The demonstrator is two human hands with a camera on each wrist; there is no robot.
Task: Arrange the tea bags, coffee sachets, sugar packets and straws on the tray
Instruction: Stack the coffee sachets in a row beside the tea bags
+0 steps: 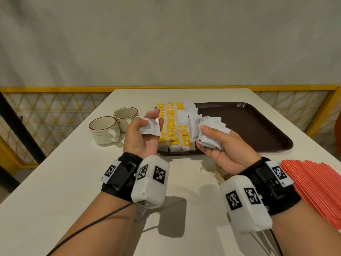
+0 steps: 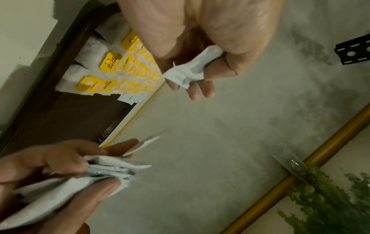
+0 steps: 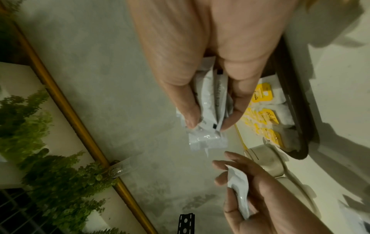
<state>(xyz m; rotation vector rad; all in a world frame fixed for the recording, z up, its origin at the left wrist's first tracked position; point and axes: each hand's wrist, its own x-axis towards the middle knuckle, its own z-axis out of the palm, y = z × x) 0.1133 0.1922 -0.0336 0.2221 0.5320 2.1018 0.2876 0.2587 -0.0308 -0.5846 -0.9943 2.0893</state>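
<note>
Both hands are up over the tabletop (image 1: 55, 182) in the middle of the head view, palms turned inward. The left hand (image 1: 142, 133) has its grip pinched on a single white sachet (image 1: 150, 127), thumb on top and fingers underneath. The right hand (image 1: 223, 148) has its grip clamped around a whole bundle of white sachets (image 1: 210, 132), thumb pressing them from the front; one of them reads "Coffee" on the edge. In the right wrist view the bundle (image 3: 210, 107) sits squeezed between thumb and fingers, edges fanning out past the fingertips.

Just behind the hands, centre of the head view, is the brown tray (image 1: 249, 126). Its left part is packed with tea bags (image 1: 173, 126) with yellow tags, lined up in three neat rows, and a few more white sachets (image 1: 190, 106) lie right beside them toward the tray's back edge. The right part of the tray shows bare brown surface.

Left of the tray stand two cream cups (image 1: 110, 126) with brown rim lines, touching each other. At the lower right edge of the head view there's a spread of red straws (image 1: 317, 185) lying flat on the tabletop, off the tray. A brown paper packet (image 1: 221, 175) peeks out below the right wrist, too hidden to read.
</note>
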